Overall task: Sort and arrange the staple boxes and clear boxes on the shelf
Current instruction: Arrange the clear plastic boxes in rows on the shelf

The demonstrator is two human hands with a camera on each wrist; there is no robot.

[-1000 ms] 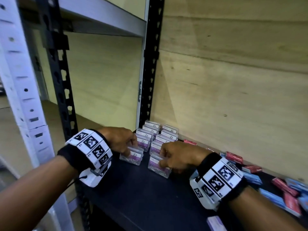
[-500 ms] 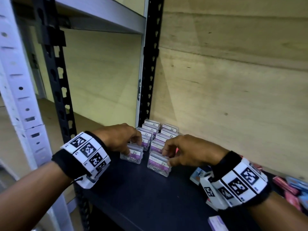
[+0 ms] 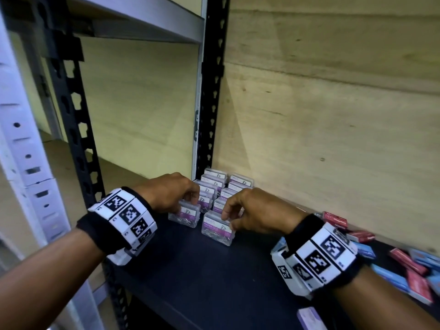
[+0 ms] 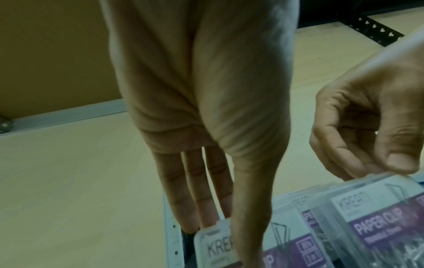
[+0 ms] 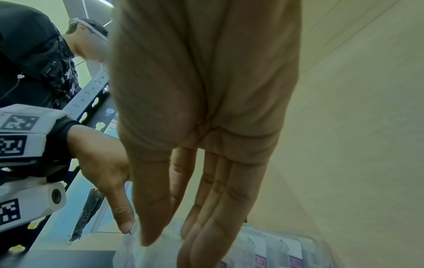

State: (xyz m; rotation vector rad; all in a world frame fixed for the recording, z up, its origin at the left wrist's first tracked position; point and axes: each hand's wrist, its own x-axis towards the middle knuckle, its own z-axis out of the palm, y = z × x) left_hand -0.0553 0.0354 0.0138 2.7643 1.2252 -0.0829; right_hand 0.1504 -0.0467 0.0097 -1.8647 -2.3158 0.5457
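Two rows of clear boxes point(image 3: 215, 184) with purple paper-clip labels run back to the corner of the black shelf point(image 3: 190, 270). My left hand point(image 3: 188, 206) pinches the front clear box of the left row point(image 3: 184, 214) from above, thumb on its front face and fingers behind it point(image 4: 213, 248). My right hand point(image 3: 226, 220) pinches the front clear box of the right row point(image 3: 215, 228) the same way point(image 5: 156, 253). Both boxes stand on the shelf. Red and blue staple boxes point(image 3: 404, 260) lie loose at the right, behind my right wrist.
A black slotted upright point(image 3: 212, 91) stands in the back left corner, and a wooden back panel point(image 3: 321, 115) closes the rear. A grey shelf point(image 3: 142, 27) hangs overhead. A pale purple box point(image 3: 309, 317) lies at the front edge. Another person point(image 5: 34, 54) stands at the left.
Both hands have stayed on their front clear boxes, which have barely shifted. My right wrist has swung out to the right, uncovering more of the staple boxes.
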